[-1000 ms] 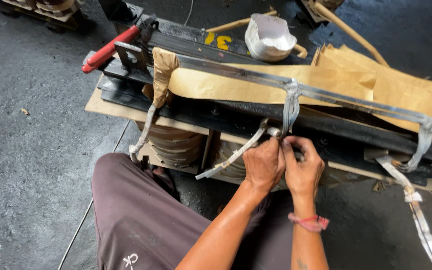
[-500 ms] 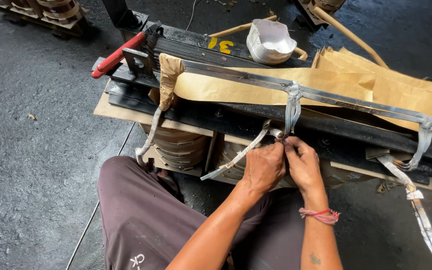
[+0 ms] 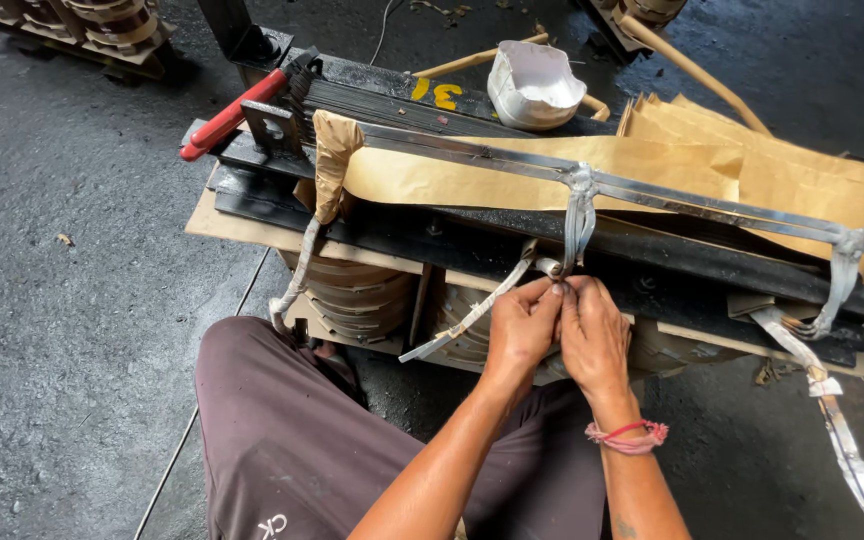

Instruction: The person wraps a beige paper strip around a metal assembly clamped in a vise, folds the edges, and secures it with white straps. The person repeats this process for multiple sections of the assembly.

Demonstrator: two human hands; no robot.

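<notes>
A: Item one, left hand (image 3: 518,330)?
B: Fingers pinched together on the white cloth tape (image 3: 472,315), its loose tail trailing down to that hand's left.
A: Item two, right hand (image 3: 592,335)?
B: Touching the left hand, fingertips closed on the same tape where it drops from the knot (image 3: 580,185) above.
A: Surroundings?
B: Transformer core (image 3: 512,235) directly above both hands; brown insulating paper (image 3: 472,175) under a metal strap (image 3: 712,205); red-handled tool (image 3: 227,115) far up-left.
</notes>
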